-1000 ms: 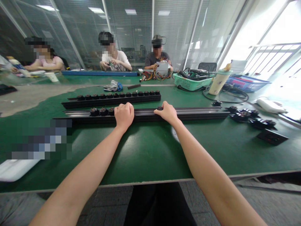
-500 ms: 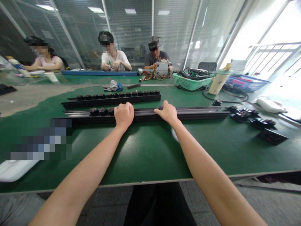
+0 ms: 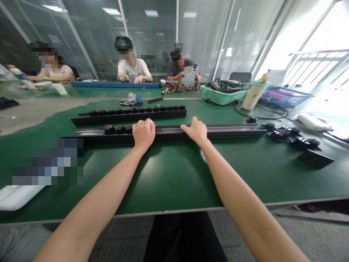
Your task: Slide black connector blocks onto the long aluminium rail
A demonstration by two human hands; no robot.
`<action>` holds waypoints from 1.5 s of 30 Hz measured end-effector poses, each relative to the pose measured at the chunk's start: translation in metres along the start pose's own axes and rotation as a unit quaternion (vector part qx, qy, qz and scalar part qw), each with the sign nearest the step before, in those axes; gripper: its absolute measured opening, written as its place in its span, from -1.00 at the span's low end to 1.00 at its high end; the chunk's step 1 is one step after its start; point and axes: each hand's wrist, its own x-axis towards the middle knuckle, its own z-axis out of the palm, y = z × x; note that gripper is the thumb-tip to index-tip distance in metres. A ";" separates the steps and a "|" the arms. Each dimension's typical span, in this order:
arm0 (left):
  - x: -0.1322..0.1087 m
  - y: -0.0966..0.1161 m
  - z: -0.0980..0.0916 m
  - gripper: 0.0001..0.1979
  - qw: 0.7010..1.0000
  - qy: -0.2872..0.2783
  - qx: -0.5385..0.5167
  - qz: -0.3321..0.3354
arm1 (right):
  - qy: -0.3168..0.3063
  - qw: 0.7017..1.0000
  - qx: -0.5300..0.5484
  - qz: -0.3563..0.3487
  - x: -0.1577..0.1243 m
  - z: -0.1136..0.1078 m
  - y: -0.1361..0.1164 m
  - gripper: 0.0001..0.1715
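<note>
Forearms reach out from the table edge, bare, across a green mat (image 3: 166, 174). Left hand (image 3: 143, 134) clenched, curled down over a black near rail (image 3: 169, 134), knuckles up; it appears to grasp the rail. Right hand (image 3: 195, 131) further along the same rail, fingers bent over its top edge. Small dark part (image 3: 188, 125) right at those fingertips, mostly hidden; cannot tell whether it is pinched or the hand is only resting there.

Near rail lies flat and crosswise on the mat, directly ahead of the body. Three round black parts (image 3: 117, 129) sit on it just left of the left hand. Behind it and nearly parallel, a far rail (image 3: 128, 117) carries a long, close row of similar parts (image 3: 137, 108).

Lower left, a white sheet (image 3: 19, 196) lies by a pixelated patch. To the right, loose black parts (image 3: 283, 135) and a black plate (image 3: 315, 158) lie on the mat, with a white device (image 3: 313, 122) beyond them.

Farther back: green basket of cables (image 3: 223, 96), pale bottle (image 3: 252, 95), blue basket (image 3: 286, 96). A rag (image 3: 131, 99) lies beyond the far rail.

Across the table, a co-worker in a white T-shirt (image 3: 133, 69) has both hands at a blue rail (image 3: 114, 84). Another, in grey (image 3: 180, 71), sits behind a metal box (image 3: 189, 79) and colored wires (image 3: 177, 87). A third, in pink (image 3: 51, 72), sits far left.
</note>
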 end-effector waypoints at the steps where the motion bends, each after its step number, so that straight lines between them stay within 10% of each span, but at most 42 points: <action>1: 0.000 0.000 0.000 -0.56 1.000 -0.002 0.000 -0.001 | 0.003 1.000 0.001 0.002 0.000 0.000 0.000 -0.50; 45: 0.000 -0.001 0.001 -0.55 1.000 0.007 -0.002 0.003 | 0.054 0.998 -0.037 0.004 0.008 0.002 0.032 -0.52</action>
